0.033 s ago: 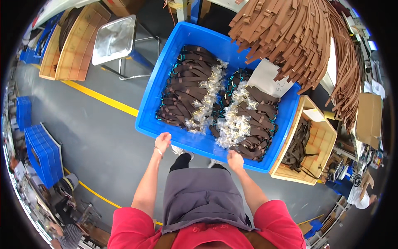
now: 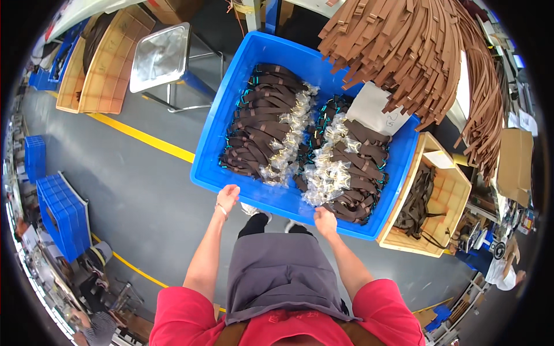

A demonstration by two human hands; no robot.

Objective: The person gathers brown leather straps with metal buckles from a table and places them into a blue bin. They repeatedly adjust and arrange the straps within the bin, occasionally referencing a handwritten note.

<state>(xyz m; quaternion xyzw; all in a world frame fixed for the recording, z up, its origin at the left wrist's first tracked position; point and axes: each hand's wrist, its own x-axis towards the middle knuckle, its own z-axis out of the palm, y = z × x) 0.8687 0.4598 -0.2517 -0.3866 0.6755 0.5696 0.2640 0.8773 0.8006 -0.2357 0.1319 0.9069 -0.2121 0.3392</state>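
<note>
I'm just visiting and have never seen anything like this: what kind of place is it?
Most likely a workshop or small factory that makes leather or strap goods. The left hand and right hand grip the rim of a big blue crate full of bagged dark brown straps, tan strips hang in bundles overhead, and yellow lines mark the grey floor.

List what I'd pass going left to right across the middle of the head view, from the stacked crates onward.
Stacked blue plastic crates → yellow floor line → left hand → big blue plastic bin of dark brown straps → right hand → open wooden box holding dark straps.
</note>
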